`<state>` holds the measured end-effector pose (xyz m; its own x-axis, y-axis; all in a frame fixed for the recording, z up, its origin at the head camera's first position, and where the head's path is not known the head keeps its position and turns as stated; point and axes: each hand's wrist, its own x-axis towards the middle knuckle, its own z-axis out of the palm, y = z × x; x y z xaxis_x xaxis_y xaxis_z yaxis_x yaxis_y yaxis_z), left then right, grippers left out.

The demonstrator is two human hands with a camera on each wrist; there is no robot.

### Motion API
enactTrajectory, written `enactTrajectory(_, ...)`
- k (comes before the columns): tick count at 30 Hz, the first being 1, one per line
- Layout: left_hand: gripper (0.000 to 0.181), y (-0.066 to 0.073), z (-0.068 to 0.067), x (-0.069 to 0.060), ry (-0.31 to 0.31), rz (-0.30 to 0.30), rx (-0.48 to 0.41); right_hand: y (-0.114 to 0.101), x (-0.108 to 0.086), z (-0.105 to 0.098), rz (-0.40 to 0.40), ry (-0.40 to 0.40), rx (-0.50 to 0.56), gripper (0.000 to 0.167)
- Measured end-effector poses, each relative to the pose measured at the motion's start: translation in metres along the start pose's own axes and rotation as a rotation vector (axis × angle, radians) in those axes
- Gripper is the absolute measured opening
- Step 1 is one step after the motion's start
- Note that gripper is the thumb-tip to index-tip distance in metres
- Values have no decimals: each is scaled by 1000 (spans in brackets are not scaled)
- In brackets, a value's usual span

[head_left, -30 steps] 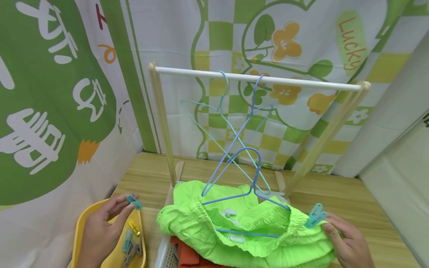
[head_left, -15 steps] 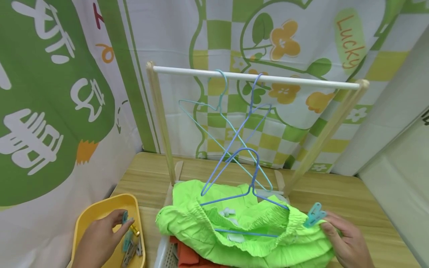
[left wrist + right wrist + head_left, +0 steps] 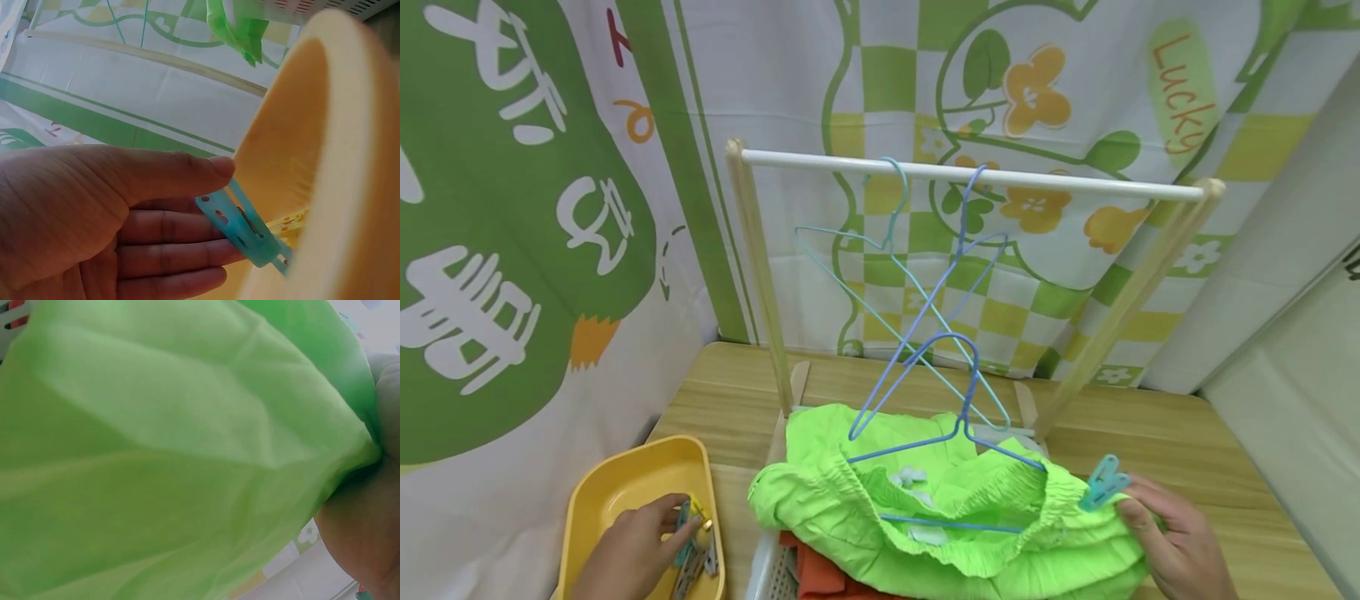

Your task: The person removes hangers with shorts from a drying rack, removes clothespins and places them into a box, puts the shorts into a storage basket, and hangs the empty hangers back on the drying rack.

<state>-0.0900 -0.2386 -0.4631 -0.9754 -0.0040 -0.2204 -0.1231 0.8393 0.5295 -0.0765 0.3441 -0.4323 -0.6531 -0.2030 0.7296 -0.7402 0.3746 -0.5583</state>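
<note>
My left hand [image 3: 632,550] is down in the yellow tray [image 3: 625,485]. Between its thumb and fingers it pinches a teal clothespin [image 3: 240,228], seen close up in the left wrist view; a yellow clothespin [image 3: 289,223] lies just beyond. My right hand [image 3: 1183,537] grips the right side of a bright green garment [image 3: 850,533] with an elastic waistband. Another teal clothespin [image 3: 1103,483] clamps that waistband near my fingertips. A blue hanger [image 3: 972,400] sits inside the waist opening, its hook pointing up. In the right wrist view, the green cloth [image 3: 187,456] covers most of the hand's fingers.
A rack with a white rail [image 3: 820,161] stands behind, bearing a light teal hanger [image 3: 842,283] and a purple-blue hanger [image 3: 917,312]. Under the garment, a white basket [image 3: 765,567] holds orange-red cloth [image 3: 820,575]. Grey clothespins [image 3: 688,575] lie in the tray.
My left hand has lowered into the yellow tray with the teal clothespin, from above its right rim. My right hand stays on the green garment.
</note>
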Motion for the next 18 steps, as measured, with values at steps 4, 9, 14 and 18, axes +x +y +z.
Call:
enactTrajectory(4,55,0,2,1,-19,-18,-10,-2,0,-2,22,-16,-46,33)
enactTrajectory(9,48,2,3,1,-28,-24,-17,-4,1,-3,34,-34,-72,34)
enactTrajectory(14,37,10,0,-4,27,19,-13,-2,1,-3,19,-34,-42,32)
enactTrajectory(18,34,30,-7,-16,137,87,-41,-2,2,-2,23,-33,-68,32)
